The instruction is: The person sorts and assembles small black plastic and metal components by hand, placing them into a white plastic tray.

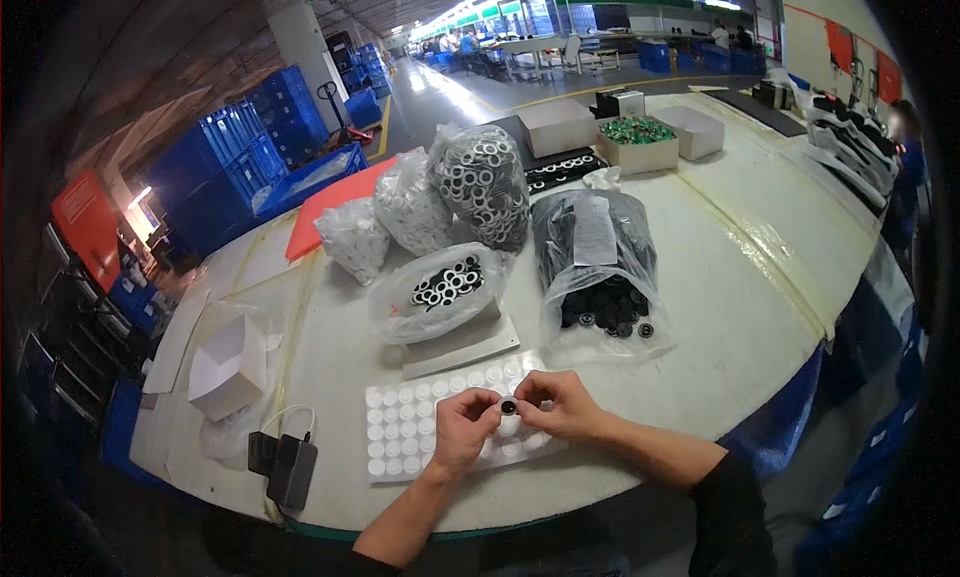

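Between my two hands is a small round black part with a pale rim (508, 407). My left hand (466, 427) pinches it from one side, and my right hand (560, 405) grips its other side with thumb and fingers. Beneath them lies a white tray (369, 419) with rows of round white pieces; my hands and wrists cover part of it. Just beyond the tray, a plastic-lined container (395, 322) holds black and white rings (447, 283). To its right an opened clear bag (625, 347) spills round black parts (605, 307).
Bags of white pieces (412, 202) and of rings (480, 182) stand behind. A box of green parts (640, 157) sits farther back. At left are a white carton (228, 367) and a black power adapter with a cable (292, 472). Blue crates (285, 107) stand beyond the table.
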A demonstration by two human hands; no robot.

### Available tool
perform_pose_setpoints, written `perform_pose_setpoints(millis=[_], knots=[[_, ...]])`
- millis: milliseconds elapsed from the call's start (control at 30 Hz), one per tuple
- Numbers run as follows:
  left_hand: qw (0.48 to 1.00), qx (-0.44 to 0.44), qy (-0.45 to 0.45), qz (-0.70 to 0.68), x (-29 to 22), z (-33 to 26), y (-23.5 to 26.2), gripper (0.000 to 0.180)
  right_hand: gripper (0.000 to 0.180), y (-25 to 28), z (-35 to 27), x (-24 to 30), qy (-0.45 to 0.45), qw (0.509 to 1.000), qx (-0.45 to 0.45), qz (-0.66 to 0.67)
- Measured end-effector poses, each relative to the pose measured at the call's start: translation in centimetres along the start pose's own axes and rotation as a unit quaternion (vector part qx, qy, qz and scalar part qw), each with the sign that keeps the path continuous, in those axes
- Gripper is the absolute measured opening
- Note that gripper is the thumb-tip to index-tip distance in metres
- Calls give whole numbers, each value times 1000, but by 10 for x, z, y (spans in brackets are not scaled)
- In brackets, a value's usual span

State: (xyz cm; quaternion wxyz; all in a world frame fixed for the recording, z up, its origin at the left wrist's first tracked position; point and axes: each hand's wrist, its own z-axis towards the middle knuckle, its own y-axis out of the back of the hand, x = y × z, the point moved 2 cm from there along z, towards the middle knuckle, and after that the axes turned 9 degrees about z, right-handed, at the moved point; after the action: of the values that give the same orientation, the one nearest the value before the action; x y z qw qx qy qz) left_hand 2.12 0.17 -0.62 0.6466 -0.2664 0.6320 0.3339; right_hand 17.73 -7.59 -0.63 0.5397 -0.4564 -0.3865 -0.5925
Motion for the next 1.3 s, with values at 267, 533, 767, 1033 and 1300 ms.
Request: perform_pose_setpoints(millis=[267,533,767,1033,1300], knots=[[999,-24,-41,-9,-5,-1,-12,13,13,4,3,-16,-63,989,-39,127],[999,7,-22,-26,4,1,-9,14,13,3,2,-18,-44,996,-31,65],[1000,-6,6,-13,1,0,-9,12,14,4,3,-19,-20,998,-41,50],[999,-2,18,-33,9,8,-18,12,14,8,-1,-9,58,992,-46,-100],[998,-28,-46,-27,4,-2,-4,7,20,-11,5,-17,107,982,4,-155]])
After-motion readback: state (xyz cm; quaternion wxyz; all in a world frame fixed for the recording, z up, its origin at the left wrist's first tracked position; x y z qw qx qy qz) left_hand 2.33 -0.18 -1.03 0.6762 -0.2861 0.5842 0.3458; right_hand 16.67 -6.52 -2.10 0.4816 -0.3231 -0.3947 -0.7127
